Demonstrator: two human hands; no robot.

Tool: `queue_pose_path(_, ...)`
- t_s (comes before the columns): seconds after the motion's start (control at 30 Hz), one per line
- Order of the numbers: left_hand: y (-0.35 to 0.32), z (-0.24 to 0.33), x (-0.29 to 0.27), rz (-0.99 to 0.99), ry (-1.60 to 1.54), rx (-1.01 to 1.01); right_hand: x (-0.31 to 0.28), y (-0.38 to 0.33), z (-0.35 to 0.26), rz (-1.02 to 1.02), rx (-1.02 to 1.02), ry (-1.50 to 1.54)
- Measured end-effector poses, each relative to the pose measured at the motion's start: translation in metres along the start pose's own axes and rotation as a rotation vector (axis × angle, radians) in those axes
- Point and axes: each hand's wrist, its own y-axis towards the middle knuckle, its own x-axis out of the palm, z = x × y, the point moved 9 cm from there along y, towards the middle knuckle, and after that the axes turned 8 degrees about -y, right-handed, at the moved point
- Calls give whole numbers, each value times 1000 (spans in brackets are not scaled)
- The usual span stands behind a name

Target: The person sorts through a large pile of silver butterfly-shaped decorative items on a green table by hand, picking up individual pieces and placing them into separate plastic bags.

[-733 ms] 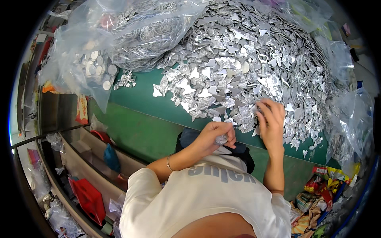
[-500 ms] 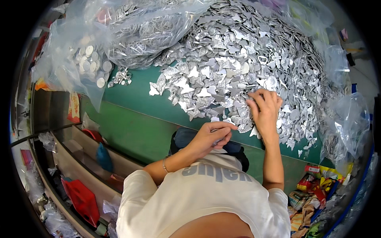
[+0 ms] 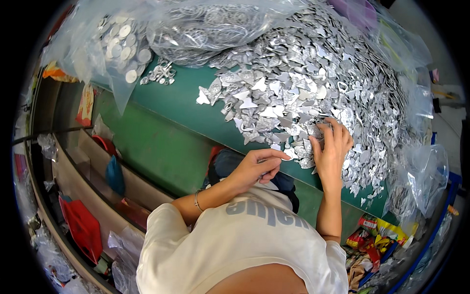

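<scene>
- The bench (image 3: 181, 110) is green, and it crosses the view behind both hands.
- The heap of silver metal pieces (image 3: 313, 81) covers the middle and the right part of this bench; most pieces are flat, of various shapes, lying one over another.
- A clear bag (image 3: 215, 39) full of ring-like metal parts is at the far side, touching the left part of the heap.
- A second clear bag (image 3: 73, 51), with pale round discs (image 3: 127, 44) inside, lies to the left of the first one.
- The right hand (image 3: 323, 134) is above the near edge of the heap, with fingers bent and the thumb standing apart from them; whether a piece is between them, I cannot tell.
- The left hand (image 3: 262, 166) is near the bench edge, its index finger stretched toward the heap and the other fingers curled inward; what the palm may contain is hidden.
- A few small metal parts (image 3: 161, 73) form a little group, apart from the heap.
- One bright piece (image 3: 291, 153) lies at the near edge, just beside the left index fingertip; I cannot tell if they touch.
</scene>
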Motion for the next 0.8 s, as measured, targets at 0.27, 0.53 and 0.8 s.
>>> queue_pose_path(0.27,-14,18,-17,44,194,196,-1,1,1,65,25,-14)
queue_pose_path(0.53,-34,51,-36,237,381,365,26,29,-106,-176,-450,272)
queue_pose_path(0.8,-35,73,-55,318,347,517,36,38,-91,-70,-401,11)
